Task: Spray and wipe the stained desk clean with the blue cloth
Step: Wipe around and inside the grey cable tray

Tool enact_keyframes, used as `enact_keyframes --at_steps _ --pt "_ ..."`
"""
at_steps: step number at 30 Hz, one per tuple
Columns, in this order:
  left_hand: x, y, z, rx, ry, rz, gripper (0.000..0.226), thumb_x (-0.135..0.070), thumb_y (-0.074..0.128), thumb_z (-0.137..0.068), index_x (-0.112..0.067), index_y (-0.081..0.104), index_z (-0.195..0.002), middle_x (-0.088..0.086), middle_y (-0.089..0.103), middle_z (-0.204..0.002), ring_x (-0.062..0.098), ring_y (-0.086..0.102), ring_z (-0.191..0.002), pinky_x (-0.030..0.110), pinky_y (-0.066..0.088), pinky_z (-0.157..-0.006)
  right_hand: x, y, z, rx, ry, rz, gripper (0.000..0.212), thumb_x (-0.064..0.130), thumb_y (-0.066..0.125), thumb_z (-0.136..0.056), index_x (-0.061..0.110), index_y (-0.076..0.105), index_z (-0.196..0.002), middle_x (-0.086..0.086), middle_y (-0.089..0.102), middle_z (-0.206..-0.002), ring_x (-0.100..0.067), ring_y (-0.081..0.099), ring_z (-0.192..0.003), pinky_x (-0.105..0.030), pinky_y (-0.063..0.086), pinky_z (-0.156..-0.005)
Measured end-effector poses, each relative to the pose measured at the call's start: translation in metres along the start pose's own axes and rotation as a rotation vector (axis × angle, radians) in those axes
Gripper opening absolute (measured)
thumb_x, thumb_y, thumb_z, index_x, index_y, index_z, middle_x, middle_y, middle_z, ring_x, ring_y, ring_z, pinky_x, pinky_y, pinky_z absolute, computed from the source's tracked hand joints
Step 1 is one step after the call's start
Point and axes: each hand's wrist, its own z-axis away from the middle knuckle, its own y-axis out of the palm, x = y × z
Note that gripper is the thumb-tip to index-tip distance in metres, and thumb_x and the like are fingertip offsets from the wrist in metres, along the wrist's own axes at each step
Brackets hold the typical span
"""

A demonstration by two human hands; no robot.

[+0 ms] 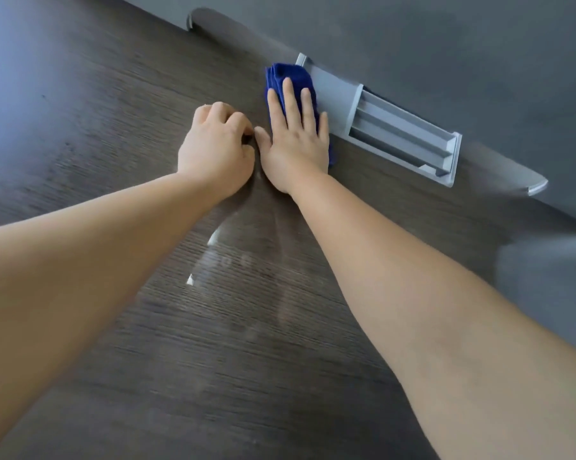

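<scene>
Two hands on table point(81, 127), both toward the far edge. Left hand point(215, 151): grip closed, fingers curled, resting on the wood, nothing visible inside. Wet streaks point(233, 260) lie nearer, mid-table. Right hand point(296, 141): grip flat and open, fingers straight, pressing blue cloth point(290, 73) down just beside grey cable tray point(396, 127) at far edge. Risk: cloth could snag in the tray's slots if pushed further; near streaks could be missed and dry.
</scene>
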Motion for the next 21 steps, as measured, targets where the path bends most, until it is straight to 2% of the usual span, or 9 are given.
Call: enact_keyframes --at_steps 6,8,11,12,13,15,17,18,21 --pt "-0.012 0.011 0.042 0.004 0.028 -0.003 0.03 -0.012 0.047 -0.084 -0.01 0.061 -0.111 0.011 0.05 -0.123 0.032 0.037 -0.121 0.039 0.04 -0.091 -0.041 0.015 0.106 0.001 -0.202 0.029 0.059 0.048 0.02 -0.098 0.026 0.006 -0.152 0.003 -0.004 -0.16 -0.021 -0.006 -0.147 -0.044 0.0 -0.116" --pt "-0.02 0.019 0.065 0.004 0.126 -0.03 0.031 -0.015 0.047 -0.078 -0.009 0.064 -0.103 0.012 0.056 -0.115 0.035 0.045 -0.113 0.04 0.04 -0.088 -0.078 0.015 0.116 -0.006 -0.079 0.011 0.058 0.047 0.024 -0.099 0.027 0.007 -0.152 0.003 -0.002 -0.16 -0.021 -0.004 -0.147 -0.045 0.002 -0.118" --pt "-0.037 0.034 0.091 0.015 0.289 -0.082 0.043 -0.025 0.036 -0.07 -0.008 0.068 -0.093 0.012 0.063 -0.103 0.037 0.055 -0.099 0.041 0.045 -0.086 -0.096 0.012 0.098 -0.015 0.34 -0.048 0.057 0.046 0.017 -0.101 0.027 -0.002 -0.151 0.003 -0.011 -0.159 -0.02 -0.01 -0.146 -0.048 0.002 -0.118" --pt "-0.043 0.037 0.096 0.031 0.312 -0.097 0.044 -0.026 0.034 -0.069 -0.008 0.068 -0.092 0.011 0.063 -0.101 0.036 0.057 -0.097 0.04 0.046 -0.086 -0.087 0.013 0.096 -0.02 0.408 -0.059 0.057 0.046 0.015 -0.101 0.026 -0.004 -0.151 0.003 -0.013 -0.159 -0.021 -0.011 -0.146 -0.048 0.001 -0.118" --pt "-0.05 0.038 0.1 0.054 0.315 -0.107 0.043 -0.025 0.035 -0.068 -0.009 0.068 -0.091 0.01 0.064 -0.1 0.035 0.057 -0.095 0.038 0.047 -0.084 -0.075 0.015 0.099 -0.021 0.397 -0.055 0.057 0.045 0.014 -0.101 0.025 -0.005 -0.151 0.002 -0.014 -0.159 -0.021 -0.011 -0.146 -0.048 0.0 -0.118" --pt "-0.062 0.04 0.109 0.1 0.308 -0.094 0.04 -0.023 0.036 -0.067 -0.011 0.067 -0.088 0.008 0.064 -0.095 0.033 0.059 -0.089 0.035 0.048 -0.077 -0.061 0.022 0.121 -0.017 0.168 -0.023 0.057 0.043 0.015 -0.1 0.025 -0.004 -0.151 0.002 -0.012 -0.159 -0.021 -0.011 -0.146 -0.046 -0.002 -0.117" --pt "-0.074 0.044 0.119 0.132 0.307 -0.087 0.038 -0.023 0.036 -0.069 -0.011 0.067 -0.088 0.008 0.064 -0.097 0.033 0.058 -0.091 0.037 0.048 -0.078 -0.083 0.023 0.144 0.005 -0.024 0.008 0.055 0.041 0.019 -0.1 0.028 0.002 -0.152 0.005 -0.006 -0.16 -0.02 -0.007 -0.146 -0.043 -0.001 -0.117" --pt "-0.08 0.045 0.123 0.162 0.3 -0.101 0.038 -0.023 0.038 -0.071 -0.01 0.067 -0.093 0.009 0.063 -0.103 0.034 0.056 -0.097 0.039 0.046 -0.083 -0.104 0.021 0.146 -0.001 -0.02 -0.004 0.054 0.041 0.021 -0.101 0.029 0.005 -0.151 0.006 -0.004 -0.16 -0.019 -0.006 -0.147 -0.042 0.0 -0.117" --pt "-0.103 0.055 0.146 0.262 0.315 -0.155 0.036 -0.023 0.05 -0.081 -0.011 0.06 -0.114 0.008 0.052 -0.125 0.033 0.042 -0.118 0.04 0.033 -0.1 -0.168 0.019 0.154 -0.006 0.235 -0.056 0.054 0.041 0.021 -0.102 0.029 0.004 -0.152 0.007 -0.007 -0.159 -0.017 -0.008 -0.146 -0.043 0.0 -0.118"
